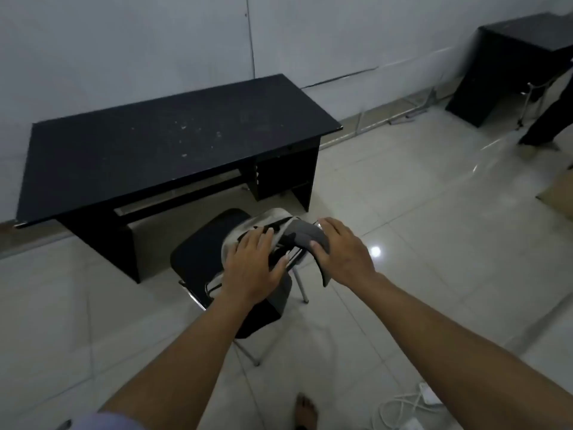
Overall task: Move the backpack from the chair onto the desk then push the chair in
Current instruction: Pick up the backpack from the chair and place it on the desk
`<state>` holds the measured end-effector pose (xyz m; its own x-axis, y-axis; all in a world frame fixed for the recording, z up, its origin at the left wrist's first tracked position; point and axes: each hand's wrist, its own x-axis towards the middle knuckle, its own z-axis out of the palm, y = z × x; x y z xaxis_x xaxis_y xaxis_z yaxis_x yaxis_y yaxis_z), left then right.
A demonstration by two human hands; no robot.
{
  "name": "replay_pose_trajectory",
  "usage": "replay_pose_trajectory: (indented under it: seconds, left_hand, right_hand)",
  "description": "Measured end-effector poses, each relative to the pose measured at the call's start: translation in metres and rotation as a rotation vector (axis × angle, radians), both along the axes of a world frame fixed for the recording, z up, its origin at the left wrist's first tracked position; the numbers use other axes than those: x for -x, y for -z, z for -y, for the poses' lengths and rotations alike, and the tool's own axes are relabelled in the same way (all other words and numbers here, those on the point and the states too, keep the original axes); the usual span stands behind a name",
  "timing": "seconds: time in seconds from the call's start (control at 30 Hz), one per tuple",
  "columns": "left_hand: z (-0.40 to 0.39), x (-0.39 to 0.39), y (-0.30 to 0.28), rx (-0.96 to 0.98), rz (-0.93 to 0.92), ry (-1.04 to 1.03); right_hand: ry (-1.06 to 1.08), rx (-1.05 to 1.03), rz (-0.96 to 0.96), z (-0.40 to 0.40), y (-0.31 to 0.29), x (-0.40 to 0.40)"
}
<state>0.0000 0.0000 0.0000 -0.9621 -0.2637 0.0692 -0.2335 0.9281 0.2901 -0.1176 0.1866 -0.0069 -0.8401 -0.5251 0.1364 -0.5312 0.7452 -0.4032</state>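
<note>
Fingers of left hand [252, 268] spread flat on top of grey-and-black fabric backpack [279, 234], those of right hand [342, 254] draped loosely over its grey strap, neither closed in a real grip yet. Backpack on black padded metal-legged chair [198, 259], pulled out just before dusty black rectangular desk [173, 141]. Best to curl both hands firmly under top and strap, lift straight up clear of seat, carry forward over desktop.
</note>
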Motion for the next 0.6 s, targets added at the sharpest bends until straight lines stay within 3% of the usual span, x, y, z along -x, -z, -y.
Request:
replay_pose_trajectory:
  seconds: [0.17, 0.4, 0.6]
  left_hand:
    - [-0.006, -0.008, 0.023, -0.054, 0.078, -0.019]
    - [-0.012, -0.006, 0.025, -0.162, 0.158, -0.052]
    - [-0.007, -0.006, 0.034, -0.269, 0.171, -0.036]
  right_hand:
    - [-0.034, -0.022, 0.132, -0.012, 0.031, 0.009]
    - [-0.072, 0.125, 0.116, -0.013, 0.045, 0.027]
    - [-0.233, 0.101, 0.076, -0.013, 0.040, 0.064]
